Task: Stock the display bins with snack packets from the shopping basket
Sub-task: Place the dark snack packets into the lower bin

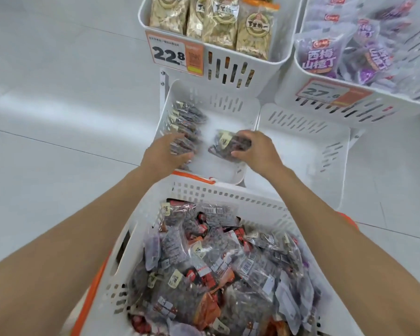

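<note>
Pale grey tiled floor [46, 105] is seen on all sides. Nearest, a white perforated plastic shopping basket with orange handle [228, 192] is piled with clear snack packets of dark pieces [216, 263]. Both bare forearms are stretched over it.

Beyond its far rim, a white slotted lower display bin [223, 103] is reached by both hands.
- Left hand [165, 154]: fingers extended and spread, laid against a row of clear dark-filled packets [186, 127] stood on edge along the bin's left wall; nothing is gripped.
- Right hand [257, 151]: fingers and thumb are curled round one clear cream-labelled packet [226, 144], held low over the bin floor, apart from the row.

Just beside it, on the right, a second white slotted bin [301, 132] is noted.

Above, an upper white bin [260, 66] of tan snack bags [218, 23] carries an orange price tag [175, 53] marked 22.8. The neighbouring upper bin [349, 110] is filled with purple packets [320, 57].
</note>
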`<control>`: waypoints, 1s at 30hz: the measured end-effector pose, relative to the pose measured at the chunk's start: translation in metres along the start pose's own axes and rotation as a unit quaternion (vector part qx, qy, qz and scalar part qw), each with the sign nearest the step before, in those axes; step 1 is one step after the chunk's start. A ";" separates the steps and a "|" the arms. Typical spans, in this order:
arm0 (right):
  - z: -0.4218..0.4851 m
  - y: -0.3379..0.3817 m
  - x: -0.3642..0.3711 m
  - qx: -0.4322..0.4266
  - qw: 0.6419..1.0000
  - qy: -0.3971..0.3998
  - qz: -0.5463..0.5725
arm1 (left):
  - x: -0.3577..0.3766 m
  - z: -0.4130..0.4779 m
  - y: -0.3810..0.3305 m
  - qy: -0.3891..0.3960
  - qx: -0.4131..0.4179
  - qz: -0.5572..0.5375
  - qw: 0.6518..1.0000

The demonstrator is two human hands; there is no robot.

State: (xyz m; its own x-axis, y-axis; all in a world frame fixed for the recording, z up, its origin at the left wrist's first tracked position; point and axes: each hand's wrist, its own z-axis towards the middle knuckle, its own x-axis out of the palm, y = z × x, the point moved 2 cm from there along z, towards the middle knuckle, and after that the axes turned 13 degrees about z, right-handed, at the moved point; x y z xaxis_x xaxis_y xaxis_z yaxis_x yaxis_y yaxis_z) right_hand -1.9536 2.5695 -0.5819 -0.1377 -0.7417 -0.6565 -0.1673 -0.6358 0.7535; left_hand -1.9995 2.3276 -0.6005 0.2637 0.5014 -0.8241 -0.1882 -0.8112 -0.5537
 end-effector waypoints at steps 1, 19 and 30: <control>0.004 -0.007 0.016 -0.008 0.999 0.026 -0.044 | 0.006 0.005 0.007 0.015 0.001 0.015 1.000; 0.014 -0.017 0.058 0.093 0.976 0.157 0.116 | 0.018 0.004 0.014 -0.056 0.041 0.025 0.997; -0.177 -0.015 0.080 0.187 0.940 0.223 0.176 | 0.011 -0.103 0.016 -0.048 0.049 -0.060 0.996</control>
State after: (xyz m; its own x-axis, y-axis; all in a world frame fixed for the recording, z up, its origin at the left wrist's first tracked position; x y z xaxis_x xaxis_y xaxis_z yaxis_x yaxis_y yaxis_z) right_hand -1.7895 2.4816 -0.6393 0.1600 -0.9610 -0.2257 -0.5311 -0.2765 0.8009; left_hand -1.9026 2.2890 -0.6059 0.2003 0.6237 -0.7556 -0.2539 -0.7118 -0.6548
